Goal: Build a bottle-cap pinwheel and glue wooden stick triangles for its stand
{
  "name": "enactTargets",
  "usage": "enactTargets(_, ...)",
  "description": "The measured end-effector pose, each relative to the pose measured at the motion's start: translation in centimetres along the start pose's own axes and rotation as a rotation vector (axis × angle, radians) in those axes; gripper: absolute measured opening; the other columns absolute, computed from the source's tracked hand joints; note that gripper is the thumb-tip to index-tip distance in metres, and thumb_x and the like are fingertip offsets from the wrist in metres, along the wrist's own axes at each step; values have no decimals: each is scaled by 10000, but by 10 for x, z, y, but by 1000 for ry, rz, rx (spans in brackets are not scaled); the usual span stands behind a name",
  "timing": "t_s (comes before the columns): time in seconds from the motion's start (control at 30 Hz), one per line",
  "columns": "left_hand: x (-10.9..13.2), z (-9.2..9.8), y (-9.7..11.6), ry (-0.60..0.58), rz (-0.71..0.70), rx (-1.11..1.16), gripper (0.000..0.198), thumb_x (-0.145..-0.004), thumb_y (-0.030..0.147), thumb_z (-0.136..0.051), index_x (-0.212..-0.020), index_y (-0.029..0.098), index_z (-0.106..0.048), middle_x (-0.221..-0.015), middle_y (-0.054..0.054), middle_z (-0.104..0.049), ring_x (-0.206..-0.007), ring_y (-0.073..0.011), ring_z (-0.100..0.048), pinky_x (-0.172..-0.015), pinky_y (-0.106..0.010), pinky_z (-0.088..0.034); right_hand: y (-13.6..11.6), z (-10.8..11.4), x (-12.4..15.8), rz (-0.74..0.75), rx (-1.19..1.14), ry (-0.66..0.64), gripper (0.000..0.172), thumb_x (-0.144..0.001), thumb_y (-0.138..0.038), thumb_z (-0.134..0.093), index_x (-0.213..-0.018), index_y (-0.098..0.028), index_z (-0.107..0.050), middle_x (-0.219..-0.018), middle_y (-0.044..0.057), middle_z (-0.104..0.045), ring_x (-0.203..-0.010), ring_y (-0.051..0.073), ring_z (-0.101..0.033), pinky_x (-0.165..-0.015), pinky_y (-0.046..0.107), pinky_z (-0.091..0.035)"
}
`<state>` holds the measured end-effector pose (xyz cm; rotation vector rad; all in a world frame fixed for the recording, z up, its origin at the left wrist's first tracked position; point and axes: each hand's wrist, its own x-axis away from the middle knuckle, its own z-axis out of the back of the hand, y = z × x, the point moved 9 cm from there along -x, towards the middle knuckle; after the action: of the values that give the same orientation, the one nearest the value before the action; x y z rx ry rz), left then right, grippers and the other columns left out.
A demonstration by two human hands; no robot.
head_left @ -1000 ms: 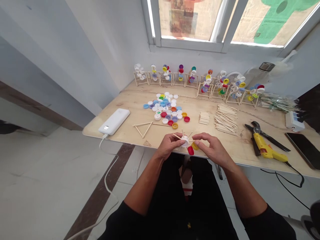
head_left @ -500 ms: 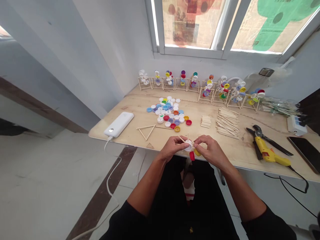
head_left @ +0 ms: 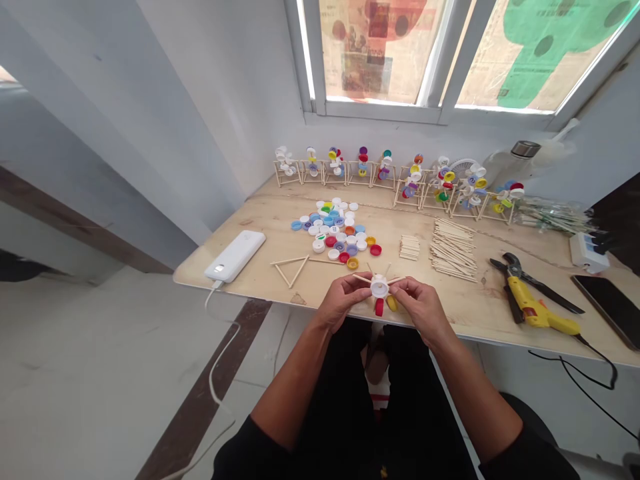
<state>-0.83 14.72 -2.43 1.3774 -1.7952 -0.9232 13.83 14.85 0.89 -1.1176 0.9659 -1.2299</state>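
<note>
Between my two hands is a white bottle cap (head_left: 379,286) with thin wooden sticks fanning out around it like spokes. A red cap (head_left: 379,307) and a yellow cap (head_left: 391,304) hang on its lower side. My left hand (head_left: 341,300) pinches it from the left, and my right hand (head_left: 418,303) grips its right side, fingers closed. Just beyond lies a heap of loose bottle caps (head_left: 331,240) in white, blue, red and yellow. Left of it, a triangle of sticks (head_left: 291,270) rests flat on the wood.
Cap pinwheels on stick frames (head_left: 361,170) line the back of the table (head_left: 240,267). To the right lie short sticks (head_left: 409,247), long sticks (head_left: 453,250), black-handled pliers (head_left: 547,293), a yellow glue gun (head_left: 537,311) and a phone (head_left: 607,308). A white power bank (head_left: 235,256) sits left.
The white cap has turned to face me more, and its sticks now show spread on both sides. My right hand has shifted slightly lower. The whole view has moved a little.
</note>
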Motion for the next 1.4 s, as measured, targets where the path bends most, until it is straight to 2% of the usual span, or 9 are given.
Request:
enactTargets(0.2,0,4,-4,41,19,15,372,-556,225,-824,-898,142,-703,-904,-73,-708,-842,-184,-625,-801,-297,-454,6,-9,4,-25,-68,19,263,-728,-439,-628,-723,-178,-650,-786,45,-666,-740,176,-597,-689,302,-461)
enactTargets(0.43,5,4,3,64,22,-28,317,-563,224,-817,-837,125,-692,-799,-56,-706,-757,-169,-632,-729,-273,-466,2,-17,4,27,-13,-14,269,-768,-438,-594,-744,-178,-657,-840,49,-676,-816,192,-609,-755,318,-463)
enactTargets(0.57,9,18,8,179,-21,39,288,-529,205,-833,-766,141,-683,-749,-23,-690,-719,-148,-630,-709,-255,-473,1,-8,-6,41,57,3,325,-797,-477,-552,-860,-178,-665,-959,79,-686,-889,216,-610,-797,355,-466)
enactTargets(0.7,8,32,9,242,-67,178,277,-556,191,-821,-781,148,-667,-778,-22,-683,-723,-141,-640,-714,-249,-482,-2,12,-27,125,235,116,321,-811,-455,-520,-910,-181,-654,-954,85,-687,-871,218,-612,-801,383,-469)
enactTargets(0.8,5,36,8,234,-70,262,283,-584,193,-808,-812,145,-647,-782,-33,-684,-715,-153,-650,-695,-258,-488,-8,15,-46,250,490,140,291,-833,-404,-474,-932,-191,-646,-942,67,-681,-864,209,-612,-783,376,-480)
enactTargets(0.93,5,39,9,239,-72,324,256,-620,212,-791,-807,140,-630,-782,-41,-687,-709,-152,-654,-708,-264,-492,-14,3,-71,355,804,117,250,-849,-316,-454,-947,-202,-653,-972,64,-674,-913,216,-588,-816,383,-456)
enactTargets(1.2,6,40,12,242,-96,384,205,-640,236,-773,-771,157,-636,-788,-25,-687,-731,-148,-655,-740,-273,-496,-29,-42,-109,436,1032,28,174,-837,-239,-526,-911,-226,-682,-966,88,-672,-974,259,-521,-822,383,-363)
enactTargets(1.4,5,40,14,230,-88,389,188,-663,272,-755,-772,159,-651,-780,-24,-693,-728,-142,-651,-750,-268,-489,-30,-67,-120,490,1130,-13,174,-818,-209,-556,-911,-220,-703,-1093,104,-632,-1075,280,-442,-853,406,-318)
